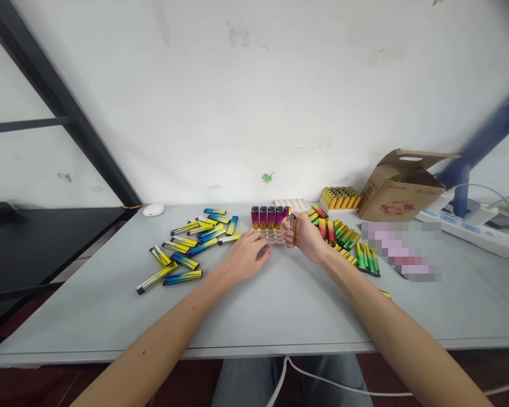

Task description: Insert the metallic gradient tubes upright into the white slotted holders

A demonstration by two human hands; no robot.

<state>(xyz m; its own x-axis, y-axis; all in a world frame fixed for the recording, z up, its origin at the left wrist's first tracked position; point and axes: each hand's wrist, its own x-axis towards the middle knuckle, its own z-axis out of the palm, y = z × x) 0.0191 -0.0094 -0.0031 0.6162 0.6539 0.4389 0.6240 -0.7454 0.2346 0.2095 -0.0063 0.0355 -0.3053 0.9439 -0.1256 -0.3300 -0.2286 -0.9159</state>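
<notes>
A pale tray with round holes [275,237] sits in front of me, and purple lighters [271,219] with black ends stand upright in its back rows. My left hand [246,255] rests at the tray's front left corner, touching it. Its thumb and fingers are apart around a dark gap, and the fingertips are partly hidden. Above the tray's right side, my right hand [299,234] is closed around an upright lighter [292,227]. The metal top shows, while the fingers cover most of its body.
Loose yellow and blue lighters [189,246] lie scattered at left. Green, red and yellow lighters [367,257] lie at right. Behind them are another pale tray [292,203], a packed tray of yellow lighters [341,198], an open cardboard box [401,189] and a power strip [470,226].
</notes>
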